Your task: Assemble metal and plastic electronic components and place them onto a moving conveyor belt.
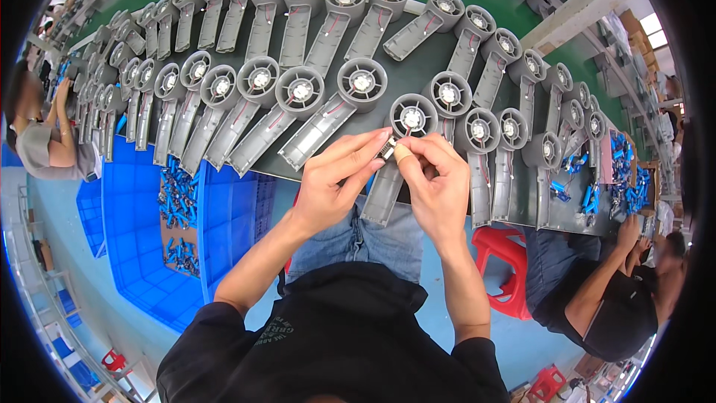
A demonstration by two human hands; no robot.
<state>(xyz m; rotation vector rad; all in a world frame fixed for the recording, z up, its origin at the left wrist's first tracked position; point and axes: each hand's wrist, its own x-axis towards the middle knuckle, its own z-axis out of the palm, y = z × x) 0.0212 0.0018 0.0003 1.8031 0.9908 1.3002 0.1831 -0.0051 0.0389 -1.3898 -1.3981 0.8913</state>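
In front of me lies a grey plastic fan housing, its round, spoked fan end pointing away and its open handle half toward me. Just over the point where the two meet, my left hand pinches a small whitish piece, possibly a connector or little circuit board. My right hand closes on the same piece from the other side, thumb and forefinger pressed together. Fingertips partly cover the piece, so its exact kind cannot be made out. Similar housings with red wires lie close by.
Rows of grey fan housings cover the dark green bench. Blue parts with wires are heaped at its right end. Blue crates stand at lower left, a red stool at right. People work on both sides.
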